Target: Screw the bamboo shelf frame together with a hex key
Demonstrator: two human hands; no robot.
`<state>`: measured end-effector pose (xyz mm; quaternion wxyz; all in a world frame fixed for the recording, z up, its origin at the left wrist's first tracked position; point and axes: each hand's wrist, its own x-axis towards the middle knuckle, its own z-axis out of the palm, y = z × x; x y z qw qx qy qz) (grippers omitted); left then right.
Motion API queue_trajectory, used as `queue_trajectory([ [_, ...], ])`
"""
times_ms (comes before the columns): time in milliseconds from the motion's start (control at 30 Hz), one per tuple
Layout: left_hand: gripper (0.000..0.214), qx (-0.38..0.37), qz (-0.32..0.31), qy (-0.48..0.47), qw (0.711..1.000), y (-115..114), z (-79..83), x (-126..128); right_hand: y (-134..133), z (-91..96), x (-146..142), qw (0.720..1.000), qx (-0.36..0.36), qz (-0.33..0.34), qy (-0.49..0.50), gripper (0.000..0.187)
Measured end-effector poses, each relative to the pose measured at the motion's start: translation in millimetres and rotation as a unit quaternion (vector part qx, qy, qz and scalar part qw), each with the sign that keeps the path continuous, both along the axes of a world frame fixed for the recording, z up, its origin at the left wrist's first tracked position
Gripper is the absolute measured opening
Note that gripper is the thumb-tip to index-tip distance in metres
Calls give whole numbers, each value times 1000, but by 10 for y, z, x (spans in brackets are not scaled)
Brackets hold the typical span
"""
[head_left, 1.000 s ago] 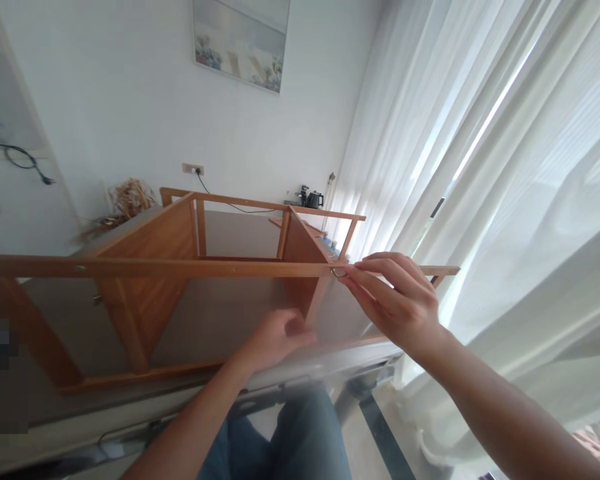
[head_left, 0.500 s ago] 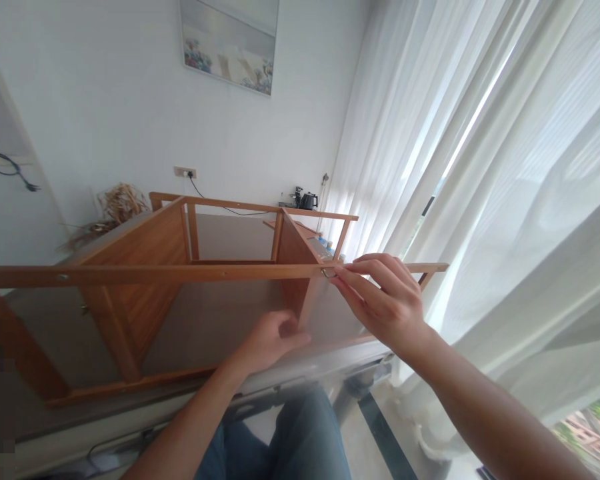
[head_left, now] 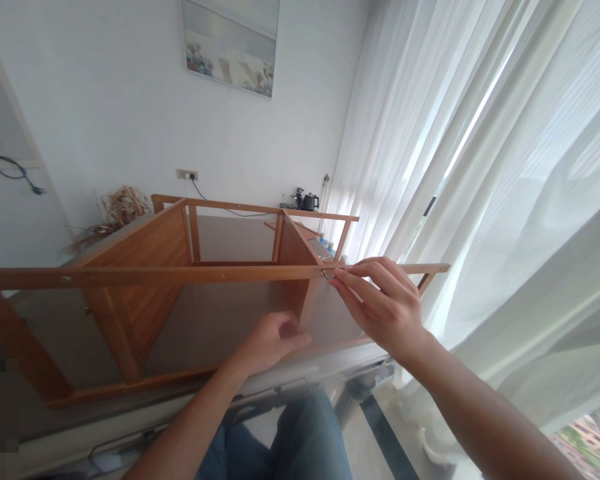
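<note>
A wooden furniture frame [head_left: 145, 247] with side panels and thin rails lies on a grey table [head_left: 220, 320]. My right hand [head_left: 380, 307] pinches a small metal hex key [head_left: 327, 274] at the joint on the long front rail [head_left: 180, 273]. My left hand [head_left: 273, 340] is closed around the lower part of an upright wooden post [head_left: 307, 303] just below that joint. Both of my forearms reach in from the bottom of the view.
White sheer curtains [head_left: 480, 167] hang close on the right. A black kettle [head_left: 310, 200] stands at the table's far end, dried grass [head_left: 120, 207] at the far left. A painting [head_left: 230, 43] and a wall socket [head_left: 187, 175] are on the white wall.
The view has shifted slightly. My right hand has edged a little left along the rail with the key. My left hand keeps its hold on the post.
</note>
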<state>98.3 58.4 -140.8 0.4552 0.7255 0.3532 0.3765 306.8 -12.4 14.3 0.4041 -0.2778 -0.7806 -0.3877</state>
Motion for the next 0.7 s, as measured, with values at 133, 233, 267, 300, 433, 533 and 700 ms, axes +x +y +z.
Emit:
queue_trajectory([
  [133, 42, 0, 0, 2, 1000, 4, -5, -2, 16, -8, 1, 1000, 0, 3, 3, 25],
  [233, 42, 4, 0, 8, 1000, 5, -5, -4, 28, -27, 12, 1000, -1, 4, 8, 26],
  [267, 42, 4, -1, 9, 1000, 4, -3, -4, 31, -35, 16, 1000, -4, 3, 9, 26],
  [300, 42, 5, -3, 9, 1000, 3, -1, -4, 33, -42, 19, 1000, -8, 3, 12, 26],
  [433, 42, 6, -5, 9, 1000, -3, 5, -5, 37, -59, 20, 1000, -10, 4, 22, 27],
  [533, 41, 7, -3, 11, 1000, -5, 8, -5, 39, -61, 14, 1000, -11, 5, 25, 26],
  [700, 41, 14, 2, 10, 1000, -11, 18, -3, 42, -58, 12, 1000, -12, 2, 19, 27],
])
